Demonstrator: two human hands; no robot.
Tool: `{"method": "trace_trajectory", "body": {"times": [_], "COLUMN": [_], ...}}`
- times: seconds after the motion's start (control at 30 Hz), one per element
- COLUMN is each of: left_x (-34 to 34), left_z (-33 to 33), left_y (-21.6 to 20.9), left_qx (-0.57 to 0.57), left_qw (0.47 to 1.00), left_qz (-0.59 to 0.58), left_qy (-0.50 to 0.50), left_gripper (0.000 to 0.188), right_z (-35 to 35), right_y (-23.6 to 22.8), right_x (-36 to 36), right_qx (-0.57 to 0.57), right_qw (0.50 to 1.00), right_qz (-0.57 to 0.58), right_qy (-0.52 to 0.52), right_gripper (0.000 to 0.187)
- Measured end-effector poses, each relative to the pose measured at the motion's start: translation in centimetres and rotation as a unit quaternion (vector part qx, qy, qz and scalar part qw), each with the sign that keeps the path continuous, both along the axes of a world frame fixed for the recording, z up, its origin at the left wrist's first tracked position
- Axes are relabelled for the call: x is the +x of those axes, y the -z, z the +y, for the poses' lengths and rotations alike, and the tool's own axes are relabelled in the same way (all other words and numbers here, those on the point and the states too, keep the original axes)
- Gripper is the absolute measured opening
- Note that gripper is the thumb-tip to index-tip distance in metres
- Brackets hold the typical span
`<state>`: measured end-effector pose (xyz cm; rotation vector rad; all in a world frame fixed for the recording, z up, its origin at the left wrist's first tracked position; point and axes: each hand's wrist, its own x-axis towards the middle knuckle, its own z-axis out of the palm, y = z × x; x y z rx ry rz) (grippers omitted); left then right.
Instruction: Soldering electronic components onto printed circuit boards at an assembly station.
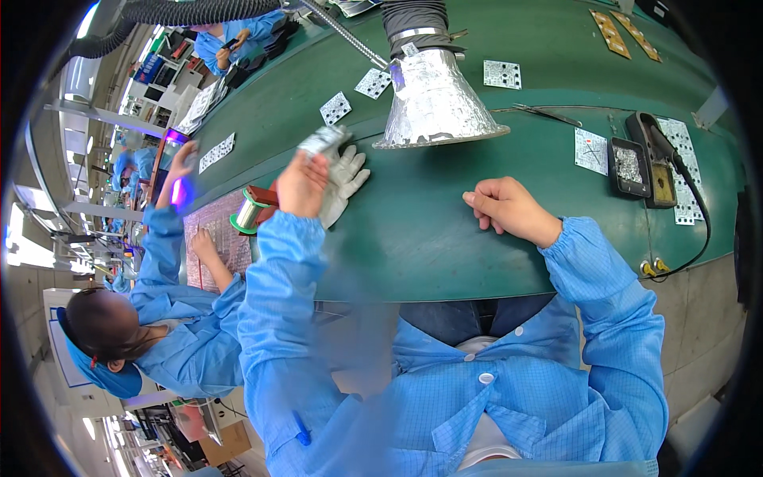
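Note:
My left hand [302,187] is raised over the left part of the green bench, its fingers closed on a white circuit board [323,141] blurred by motion. Just beyond that hand lies a white glove [346,176] on the bench. Left of the wrist is a spool of solder wire [248,213] with a green rim, on a reddish-brown stand. My right hand [507,208] hovers at or rests on the bench, fingers curled and thumb against them; nothing shows in it.
A foil-wrapped fume hood [441,103] hangs over the middle. White circuit boards [502,74] lie about, with tweezers [548,115] near the hood. At right stand a soldering iron holder [656,159] and a black tray [629,167]. A co-worker [175,342] sits close at left.

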<state>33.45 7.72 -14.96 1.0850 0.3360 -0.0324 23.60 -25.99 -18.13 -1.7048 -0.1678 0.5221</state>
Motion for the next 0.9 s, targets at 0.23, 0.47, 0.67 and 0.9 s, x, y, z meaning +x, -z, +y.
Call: {"method": "trace_trajectory", "body": {"times": [0.23,0.47,0.67,0.9], "left_x": [0.4,2.4,10.7,17.8], "left_z": [-0.1,2.0,10.4,18.0], "left_y": [1.4,-0.2,2.8,3.7], "left_qx": [0.033,0.411,0.805,0.730], "left_qw": [0.997,0.909,0.588,0.667], "left_qz": [0.037,-0.059,0.041,0.038], "left_qy": [0.064,0.040,0.071,0.142], "left_gripper": [0.025,0.027,0.065,0.061], "right_z": [-0.1,-0.2,-0.2,-0.2], "right_y": [-0.1,0.0,1.1,2.4], "right_x": [-0.1,0.0,0.1,0.4], "right_qx": [0.004,-0.008,0.020,-0.003], "right_qw": [1.000,1.000,0.996,0.989], "right_qz": [-0.005,-0.016,-0.082,-0.145], "right_qy": [-0.005,-0.020,-0.023,-0.024], "right_gripper": [0.034,0.032,0.032,0.033]}}
